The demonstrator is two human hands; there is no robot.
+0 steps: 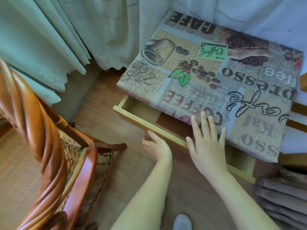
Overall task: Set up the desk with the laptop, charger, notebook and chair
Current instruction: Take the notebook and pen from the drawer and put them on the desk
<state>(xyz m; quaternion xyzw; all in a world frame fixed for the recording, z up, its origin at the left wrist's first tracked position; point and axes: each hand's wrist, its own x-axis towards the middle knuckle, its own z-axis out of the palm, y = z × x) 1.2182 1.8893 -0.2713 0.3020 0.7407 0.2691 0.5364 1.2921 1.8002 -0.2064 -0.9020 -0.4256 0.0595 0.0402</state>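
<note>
**Hands at the pulled-out drawer of the covered bench**

The left hand [156, 146] curls its fingers under the front rail of the drawer [141, 116], gripping the wood from below with the thumb side up. The right hand [206, 143] is spread flat, fingers apart and holding nothing; its fingertips lie on the near edge of the cloth [207, 77], the palm hovering over the drawer opening. The drawer stands pulled out from beneath the bench [295, 107], its long axis running from upper left to lower right, parallel to the bench's front edge; the visible part of its pale wooden interior holds nothing. The cloth, printed with coffee beans, a cup and lettering, covers the whole benchtop and reads upside-down from the wearer's side. The rattan chair [54, 146] stands at the left, well apart from the bench, its glossy curved arm toward the camera. Wood-pattern floor [103, 103] lies between them. Pale curtains [49, 35] hang behind. A light shoe [181, 221] shows at the bottom edge.
</note>
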